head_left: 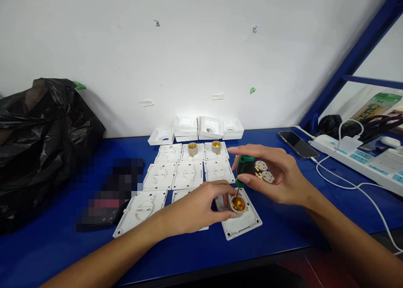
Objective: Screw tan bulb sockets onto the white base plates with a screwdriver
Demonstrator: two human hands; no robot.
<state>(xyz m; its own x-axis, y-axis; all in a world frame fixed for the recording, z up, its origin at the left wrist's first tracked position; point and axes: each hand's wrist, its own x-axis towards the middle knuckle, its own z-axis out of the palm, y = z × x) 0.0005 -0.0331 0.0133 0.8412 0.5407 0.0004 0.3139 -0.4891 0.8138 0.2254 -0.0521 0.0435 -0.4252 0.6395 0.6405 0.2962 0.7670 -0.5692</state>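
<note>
A white square plate (242, 227) lies near the front of the blue table, with a round lamp socket (238, 205) on it, its inside brass-coloured. My left hand (209, 202) grips the socket's rim between thumb and fingers. In my right hand (272, 172) is a green and black screwdriver (245, 168), held upright with its shaft inside the socket; the tip is hard to make out. More white plates (188, 175) lie in rows to the left and behind. Two of the back ones carry sockets (216, 146). Several loose round pieces (267, 177) lie behind my right hand's fingers.
White square covers (185, 123) are stacked against the wall. A black plastic bag (47, 141) stands at the left, beside a partly blurred dark object (110, 195). On the right are a phone (298, 144), a white power strip (359, 155) and white cables (365, 191).
</note>
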